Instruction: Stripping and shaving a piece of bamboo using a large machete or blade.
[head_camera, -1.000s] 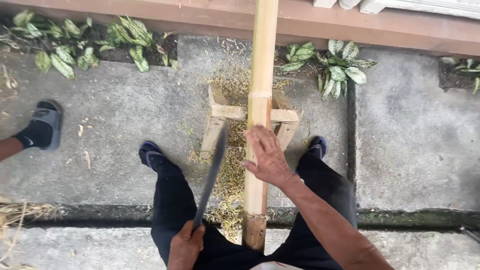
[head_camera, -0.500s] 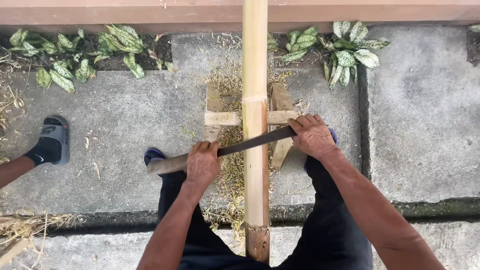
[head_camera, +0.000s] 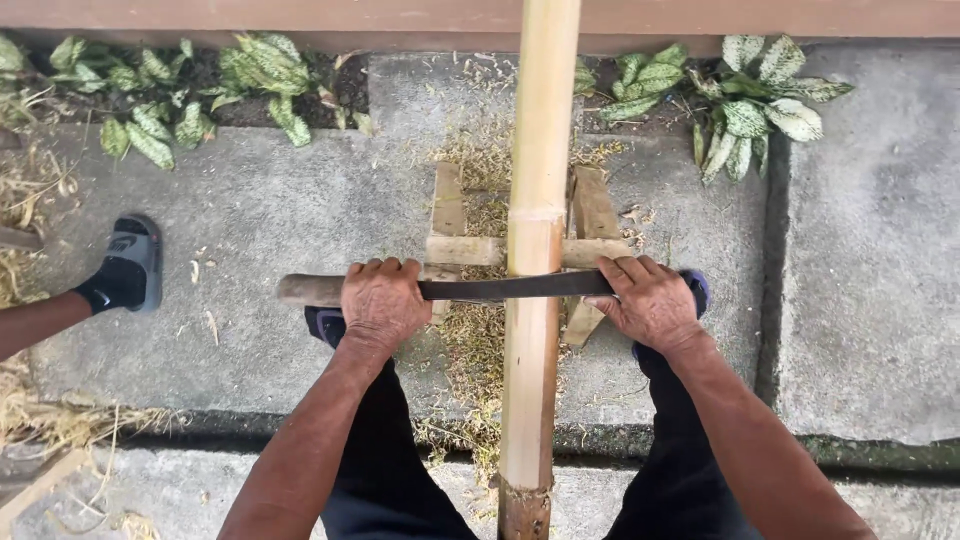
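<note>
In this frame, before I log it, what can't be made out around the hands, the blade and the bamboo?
Head view only:
- Blade tip: covered by the right hand.
- Handle grip: wrapped by the left hand.
- Bamboo pole top end: cut off by the upper edge.
- Wooden stand middle: hidden behind the pole.
- The other person's foot in a sandal: leg cut off at the left edge.

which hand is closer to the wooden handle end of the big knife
Left. The left hand grips the knife right beside its wooden handle. The right hand is across the bamboo pole, on the blade's far end.
</note>
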